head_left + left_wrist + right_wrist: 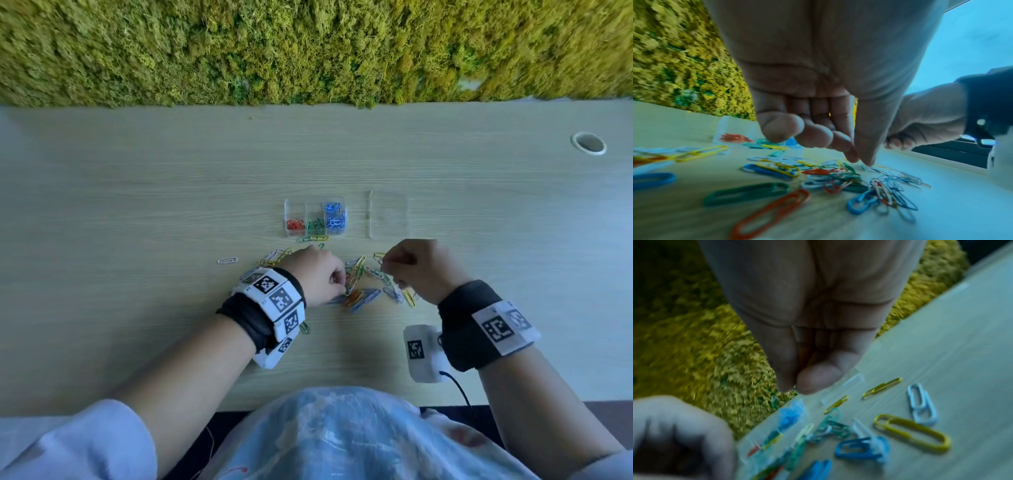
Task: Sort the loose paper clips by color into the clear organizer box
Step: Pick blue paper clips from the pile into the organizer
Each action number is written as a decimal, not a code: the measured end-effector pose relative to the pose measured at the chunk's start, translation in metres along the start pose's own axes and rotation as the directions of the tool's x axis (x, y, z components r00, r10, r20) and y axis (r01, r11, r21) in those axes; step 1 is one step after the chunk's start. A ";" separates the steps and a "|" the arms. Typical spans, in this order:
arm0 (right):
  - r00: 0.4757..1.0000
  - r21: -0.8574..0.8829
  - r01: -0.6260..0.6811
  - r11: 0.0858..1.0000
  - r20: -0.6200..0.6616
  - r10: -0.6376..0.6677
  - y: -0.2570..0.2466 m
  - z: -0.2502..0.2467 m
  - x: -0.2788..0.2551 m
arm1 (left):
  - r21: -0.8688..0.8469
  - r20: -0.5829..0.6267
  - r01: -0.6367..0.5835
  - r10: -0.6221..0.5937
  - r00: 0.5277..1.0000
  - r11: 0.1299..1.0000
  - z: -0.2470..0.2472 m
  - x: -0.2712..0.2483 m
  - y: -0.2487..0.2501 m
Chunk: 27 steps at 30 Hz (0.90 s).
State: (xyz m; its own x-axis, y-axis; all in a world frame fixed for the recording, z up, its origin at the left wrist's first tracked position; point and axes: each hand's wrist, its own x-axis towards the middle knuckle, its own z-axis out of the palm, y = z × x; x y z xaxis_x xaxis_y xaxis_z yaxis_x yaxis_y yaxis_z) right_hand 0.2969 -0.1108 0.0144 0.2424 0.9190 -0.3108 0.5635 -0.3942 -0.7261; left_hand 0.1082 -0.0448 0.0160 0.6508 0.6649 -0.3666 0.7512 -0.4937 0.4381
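The clear organizer box (pixel 286 219) sits mid-table with red, green and blue clips in separate compartments. Loose paper clips (pixel 364 294) of mixed colors lie scattered in front of it. My left hand (pixel 342 286) is low over the pile's left side. Its fingers are curled, and thumb and index (pixel 861 161) pinch together on a pale clip at the pile's top. My right hand (pixel 385 263) hovers over the pile's right side. There thumb and fingertip (pixel 795 388) press together on a thin bit of clip wire, most of it hidden.
The box's clear lid (pixel 388 214) lies flat to the right of the box. A stray white clip (pixel 227 261) lies left of the pile and a green one (pixel 305 328) by my left wrist. A moss wall (pixel 308 51) borders the far edge. A cable hole (pixel 588 143) is far right.
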 end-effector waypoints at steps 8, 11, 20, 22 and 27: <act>0.954 0.902 -0.286 0.323 0.235 0.187 0.006 -0.006 -0.013 | 0.156 0.055 -0.056 0.048 0.997 0.986 0.015 0.011 0.032; 0.953 0.883 -0.276 0.380 0.201 0.225 0.010 -0.004 -0.013 | 0.202 0.067 -0.062 0.049 0.997 0.977 0.018 0.014 0.035; 0.998 -0.443 -0.056 0.895 -0.014 0.056 0.017 0.013 -0.016 | 0.202 0.068 -0.055 0.042 0.997 0.978 0.019 0.011 0.033; 0.998 -0.492 -0.053 0.869 -0.004 0.059 0.016 0.014 -0.014 | 0.204 0.073 -0.050 0.036 0.997 0.978 0.020 0.010 0.033; 0.997 -0.454 -0.070 0.888 0.002 0.080 0.010 0.013 -0.011 | 0.171 0.048 -0.048 0.040 0.998 0.984 0.019 0.011 0.034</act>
State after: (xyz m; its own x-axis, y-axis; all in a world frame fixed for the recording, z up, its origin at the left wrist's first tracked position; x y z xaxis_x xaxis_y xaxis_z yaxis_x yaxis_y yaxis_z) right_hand 0.2891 -0.1246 0.0024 0.2852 0.8846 -0.3690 0.8420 -0.4151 -0.3446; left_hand 0.1425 -0.0650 0.0112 0.6851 0.6167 -0.3877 0.7269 -0.6136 0.3084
